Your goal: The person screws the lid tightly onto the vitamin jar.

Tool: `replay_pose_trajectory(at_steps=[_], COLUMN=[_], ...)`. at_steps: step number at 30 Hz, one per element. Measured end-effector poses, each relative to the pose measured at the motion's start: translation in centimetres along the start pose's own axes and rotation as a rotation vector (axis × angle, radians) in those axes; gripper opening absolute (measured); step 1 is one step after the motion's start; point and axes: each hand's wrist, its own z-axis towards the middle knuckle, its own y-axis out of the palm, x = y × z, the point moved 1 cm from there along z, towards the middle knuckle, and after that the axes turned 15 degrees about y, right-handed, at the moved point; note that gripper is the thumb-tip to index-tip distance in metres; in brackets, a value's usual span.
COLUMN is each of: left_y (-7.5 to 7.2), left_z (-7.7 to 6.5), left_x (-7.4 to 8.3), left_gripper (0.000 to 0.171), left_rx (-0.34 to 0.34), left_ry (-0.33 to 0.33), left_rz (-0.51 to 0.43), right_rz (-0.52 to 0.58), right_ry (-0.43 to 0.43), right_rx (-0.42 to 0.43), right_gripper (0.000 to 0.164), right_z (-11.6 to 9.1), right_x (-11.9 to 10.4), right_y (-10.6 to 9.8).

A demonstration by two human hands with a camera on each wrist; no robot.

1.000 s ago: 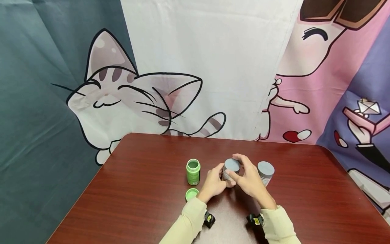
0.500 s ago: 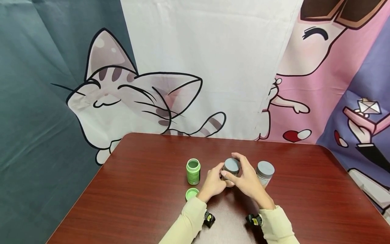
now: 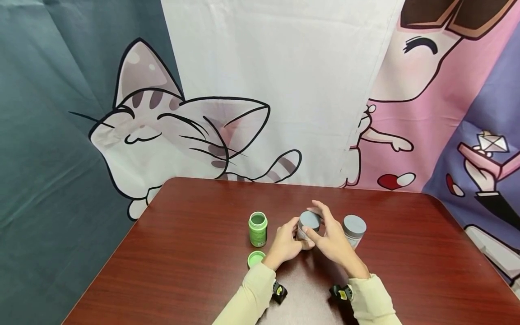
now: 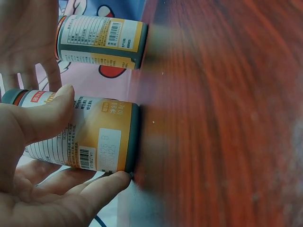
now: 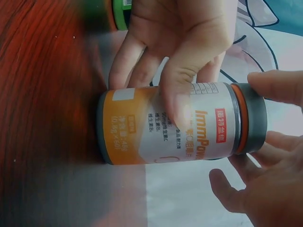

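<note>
My left hand [image 3: 284, 243] grips an upright supplement bottle [image 4: 113, 137] with a grey lid [image 3: 309, 219]. Its thumb lies across the white and orange label, fingers round the other side. My right hand [image 3: 335, 241] is at the lid, with thumb and fingers curled about its sides. In the right wrist view the thumb [image 5: 274, 87] touches the lid's edge, while one lower finger stands apart from it. An orange band [image 5: 240, 118] shows just under the lid. The bottle's base is on or very near the table.
A similar closed bottle [image 3: 354, 225] stands just right of my right hand. To the left stands an uncapped green bottle [image 3: 257, 232], its green cap [image 3: 256, 258] lying in front, close to my left wrist. The brown table [image 3: 170, 253] ends at a printed cloth backdrop [image 3: 276, 67].
My right thumb moved left along the lid, then back to the right, while the fingers behind shifted and one now reaches slightly farther out. The left hand and bottle stay in place.
</note>
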Motion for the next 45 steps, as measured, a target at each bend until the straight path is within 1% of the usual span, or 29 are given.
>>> replay_pose_trajectory(at_steps=[2,7,13,15,17,20,22,24,26,29,31,34,37,41,44,45], left_y=[0.0,0.0,-0.1,-0.1,-0.1,-0.1,0.0,0.0,0.0,0.0,-0.1,-0.2,-0.2,-0.3,-0.2,-0.2], left_z=[0.0,0.0,-0.1,-0.1,-0.1,-0.1,-0.1,0.0,0.0,0.0,0.0,0.0,0.0,0.0,0.1,0.1], left_x=[0.0,0.0,0.1,0.1,0.1,0.1,0.1,0.0,0.0,0.1,0.1,0.0,0.0,0.0,0.0,0.0], left_gripper=[0.056,0.056,0.056,0.056,0.055,0.054,0.053,0.053,0.054,0.055,0.055,0.055,0.057,0.057,0.055,0.055], left_rx=[0.001,-0.005,-0.011,-0.008,-0.008,0.004,0.004,0.006,0.007,0.005,0.006,0.007,0.004,-0.010,-0.016,-0.016], left_ry=[0.000,0.002,0.005,0.006,0.001,0.007,0.011,0.019,0.023,0.012,0.007,-0.001,-0.001,0.011,0.012,0.009], left_rz=[0.003,0.038,0.059,0.066,0.072,0.087,0.092,0.082,0.060,0.028,0.014,0.002,-0.003,0.021,0.034,0.036], right_rz=[-0.018,-0.060,-0.071,-0.074,-0.075,-0.052,-0.034,-0.001,0.034,0.065,0.075,0.077,0.081,0.078,0.084,0.079], right_ry=[-0.015,-0.005,0.025,0.030,0.040,0.069,0.088,0.094,0.081,0.064,0.055,0.049,0.034,0.026,0.025,0.020], right_rx=[0.024,0.091,0.121,0.110,0.079,-0.003,-0.055,-0.087,-0.103,-0.129,-0.153,-0.181,-0.182,-0.169,-0.143,-0.126], right_gripper=[0.066,0.065,0.068,0.071,0.076,0.083,0.085,0.084,0.081,0.077,0.075,0.073,0.070,0.067,0.065,0.065], right_z=[0.1,0.1,0.0,0.0,0.0,-0.1,-0.2,-0.3,-0.6,-0.9,-1.1,-1.1,-0.9,-0.8,-0.8,-0.7], right_x=[0.1,0.2,0.1,0.2,0.2,0.2,0.1,-0.4,-1.1,-2.4,-2.9,-3.2,-3.2,-3.0,-2.9,-2.5], right_y=[0.1,0.3,0.4,0.4,0.3,0.2,0.1,0.0,-0.2,-0.6,-0.8,-1.0,-1.0,-1.1,-1.1,-1.0])
